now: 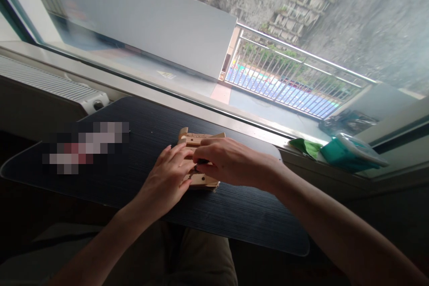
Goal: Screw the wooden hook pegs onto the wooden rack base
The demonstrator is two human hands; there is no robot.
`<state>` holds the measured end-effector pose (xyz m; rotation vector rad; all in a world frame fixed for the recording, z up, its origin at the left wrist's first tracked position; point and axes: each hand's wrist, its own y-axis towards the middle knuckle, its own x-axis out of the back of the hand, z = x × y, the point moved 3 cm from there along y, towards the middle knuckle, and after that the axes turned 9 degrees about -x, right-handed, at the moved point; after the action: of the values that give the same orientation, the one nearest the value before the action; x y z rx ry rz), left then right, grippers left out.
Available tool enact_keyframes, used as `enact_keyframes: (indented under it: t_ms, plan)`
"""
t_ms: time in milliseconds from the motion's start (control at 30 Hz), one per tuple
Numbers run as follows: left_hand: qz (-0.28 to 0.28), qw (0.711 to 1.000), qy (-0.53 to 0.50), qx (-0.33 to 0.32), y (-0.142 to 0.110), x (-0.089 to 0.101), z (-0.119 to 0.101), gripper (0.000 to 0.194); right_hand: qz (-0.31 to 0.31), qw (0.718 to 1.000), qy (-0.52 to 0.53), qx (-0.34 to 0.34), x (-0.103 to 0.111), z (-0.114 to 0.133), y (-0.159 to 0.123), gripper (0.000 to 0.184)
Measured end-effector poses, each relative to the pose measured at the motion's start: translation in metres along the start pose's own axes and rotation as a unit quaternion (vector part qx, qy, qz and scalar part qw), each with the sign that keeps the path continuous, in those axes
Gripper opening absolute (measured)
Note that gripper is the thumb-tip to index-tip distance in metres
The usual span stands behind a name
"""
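Observation:
A small light-wood assembly (210, 180) with slats and dark round holes or fastener heads lies on the dark table, partly covered by both hands. My left hand (169, 174) rests over its left side, fingers spread and touching the wood. From the right, my right hand (219, 161) reaches over the middle with its fingers curled closed around a small dark object (202, 161). Mostly covered by the fingers, that object cannot be told by kind. The fingertips of both hands nearly meet there.
The dark tabletop (134, 178) has rounded corners and stands against a window sill (201, 109). A pixelated patch covers something on its left. A radiator (50, 80) is behind at left. On the sill at right are a green cloth (306, 147) and a teal container (348, 154).

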<state>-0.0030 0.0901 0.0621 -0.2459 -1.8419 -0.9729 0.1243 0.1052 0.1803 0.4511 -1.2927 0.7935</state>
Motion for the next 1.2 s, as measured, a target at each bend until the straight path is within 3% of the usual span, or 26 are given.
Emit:
enact_keyframes:
  t_ms: [133, 267, 400, 600, 1000, 1200]
  plan:
    - [-0.058, 0.998, 0.011, 0.003, -0.006, 0.008, -0.001, 0.024, 0.002, 1.000, 0.005, 0.002, -0.002, -0.002, -0.001, 0.014]
    - [-0.041, 0.999, -0.009, 0.022, -0.008, 0.010, -0.002, 0.019, 0.001, 1.000, -0.004, 0.002, -0.001, -0.002, -0.001, 0.014]
    - [-0.018, 0.996, -0.064, 0.062, -0.009, 0.001, 0.000, 0.024, 0.001, 1.000, 0.003, 0.001, 0.000, 0.000, -0.001, 0.015]
    - [-0.057, 0.981, -0.145, 0.115, -0.012, -0.015, 0.005, 0.010, 0.011, 1.000, -0.006, -0.002, 0.000, 0.002, 0.000, 0.015]
    - [-0.073, 0.980, -0.149, 0.112, -0.011, -0.017, 0.006, 0.010, 0.053, 0.998, -0.024, -0.018, 0.002, 0.007, 0.005, 0.016]
    - [-0.086, 0.977, -0.162, 0.109, -0.012, -0.020, 0.006, 0.009, 0.038, 0.997, -0.047, -0.049, 0.002, 0.004, 0.007, 0.015]
